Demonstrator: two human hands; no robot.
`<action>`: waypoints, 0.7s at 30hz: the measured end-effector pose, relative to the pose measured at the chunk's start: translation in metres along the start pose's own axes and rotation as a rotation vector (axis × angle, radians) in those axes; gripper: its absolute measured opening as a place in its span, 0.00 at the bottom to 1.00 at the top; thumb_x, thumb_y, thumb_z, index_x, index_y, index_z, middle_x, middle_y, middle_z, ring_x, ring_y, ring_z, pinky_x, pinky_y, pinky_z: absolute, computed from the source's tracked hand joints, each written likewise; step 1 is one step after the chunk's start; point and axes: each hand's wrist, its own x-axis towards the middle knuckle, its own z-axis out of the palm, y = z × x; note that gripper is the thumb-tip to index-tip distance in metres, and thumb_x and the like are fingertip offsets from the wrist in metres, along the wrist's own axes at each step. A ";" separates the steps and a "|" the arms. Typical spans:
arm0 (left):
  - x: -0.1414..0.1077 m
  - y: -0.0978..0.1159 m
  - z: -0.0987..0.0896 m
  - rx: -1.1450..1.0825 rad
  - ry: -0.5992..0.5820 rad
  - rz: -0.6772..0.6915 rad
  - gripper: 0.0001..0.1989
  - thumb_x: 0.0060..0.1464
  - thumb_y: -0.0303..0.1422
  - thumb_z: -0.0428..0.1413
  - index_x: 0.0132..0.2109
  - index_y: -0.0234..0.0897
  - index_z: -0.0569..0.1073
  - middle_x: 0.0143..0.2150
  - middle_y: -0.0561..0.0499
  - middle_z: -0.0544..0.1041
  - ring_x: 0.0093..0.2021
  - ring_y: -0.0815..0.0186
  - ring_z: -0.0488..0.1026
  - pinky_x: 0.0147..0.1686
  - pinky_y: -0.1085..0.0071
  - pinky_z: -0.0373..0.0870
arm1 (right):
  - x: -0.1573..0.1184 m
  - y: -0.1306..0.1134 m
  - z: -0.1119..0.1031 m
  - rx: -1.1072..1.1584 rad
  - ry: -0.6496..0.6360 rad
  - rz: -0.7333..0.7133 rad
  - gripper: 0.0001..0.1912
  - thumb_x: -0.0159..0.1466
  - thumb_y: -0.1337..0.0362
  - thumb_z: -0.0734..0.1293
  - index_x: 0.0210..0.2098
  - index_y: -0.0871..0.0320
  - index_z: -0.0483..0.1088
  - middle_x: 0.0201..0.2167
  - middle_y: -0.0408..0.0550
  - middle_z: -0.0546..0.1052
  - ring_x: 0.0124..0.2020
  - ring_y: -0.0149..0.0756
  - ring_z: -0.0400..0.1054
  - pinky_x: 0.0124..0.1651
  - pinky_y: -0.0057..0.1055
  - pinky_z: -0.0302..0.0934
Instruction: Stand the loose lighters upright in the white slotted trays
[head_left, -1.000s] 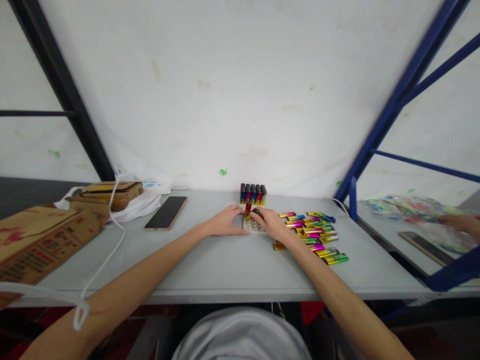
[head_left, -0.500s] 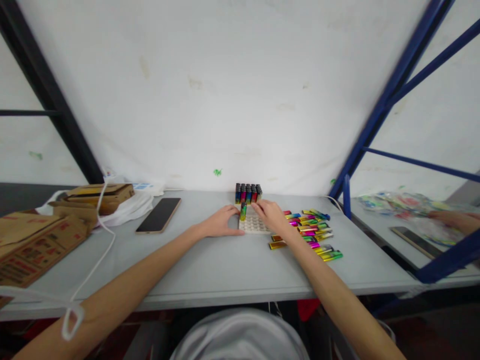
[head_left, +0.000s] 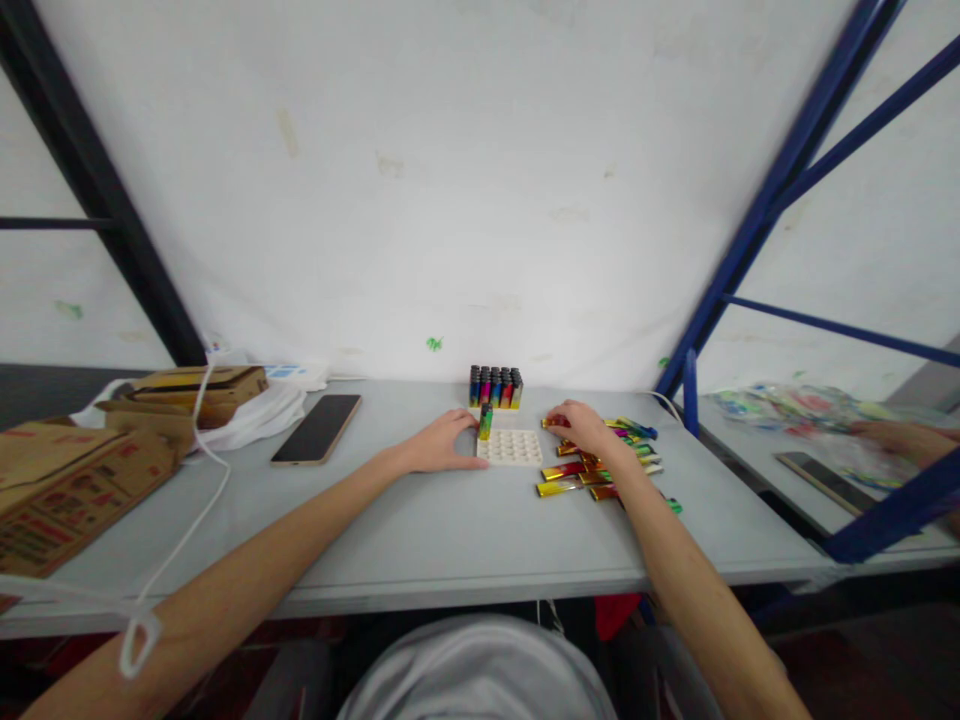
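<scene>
A white tray [head_left: 517,448] with rows of small holes lies on the table. One green and yellow lighter [head_left: 486,422] stands upright at its back left corner. My left hand [head_left: 442,443] rests at the tray's left edge, thumb and fingers apart, with the thumb at the front corner. To the tray's right, my right hand [head_left: 583,428] is over a pile of shiny coloured lighters [head_left: 562,487]. Its fingertips are closed at the end of a gold lighter [head_left: 553,424], mostly covered by the hand. A block of upright lighters [head_left: 495,388] with black tops stands behind the tray.
A phone [head_left: 319,430] lies on the left of the table [head_left: 420,540], near cardboard boxes [head_left: 97,480] and a white cable [head_left: 217,510]. Beyond the blue frame [head_left: 750,250] on the right, another person's hand [head_left: 907,440] is by plastic bags, with a second phone [head_left: 829,485] nearby.
My right hand has moved from above the tray rightward to the lighter pile, uncovering the tray's holes. My left hand and the standing lighter have stayed in place.
</scene>
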 end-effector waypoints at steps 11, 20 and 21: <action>-0.001 0.000 -0.001 0.013 0.002 0.017 0.33 0.52 0.56 0.70 0.56 0.38 0.78 0.57 0.40 0.80 0.59 0.46 0.76 0.65 0.54 0.71 | 0.012 -0.029 0.011 0.666 0.464 0.041 0.24 0.69 0.43 0.68 0.50 0.57 0.76 0.47 0.51 0.74 0.24 0.29 0.67 0.31 0.33 0.67; -0.001 0.000 -0.001 0.000 -0.009 -0.005 0.33 0.52 0.55 0.71 0.56 0.37 0.78 0.57 0.39 0.79 0.59 0.45 0.76 0.64 0.52 0.70 | 0.014 -0.073 0.020 1.383 0.515 0.233 0.29 0.47 0.51 0.82 0.41 0.54 0.70 0.38 0.46 0.80 0.35 0.34 0.72 0.38 0.32 0.68; -0.001 0.001 -0.001 -0.002 -0.010 -0.007 0.33 0.52 0.55 0.71 0.56 0.37 0.78 0.57 0.39 0.79 0.59 0.45 0.76 0.64 0.53 0.70 | 0.014 -0.076 0.022 1.439 0.507 0.255 0.28 0.46 0.53 0.83 0.40 0.54 0.70 0.39 0.47 0.81 0.37 0.36 0.73 0.40 0.32 0.69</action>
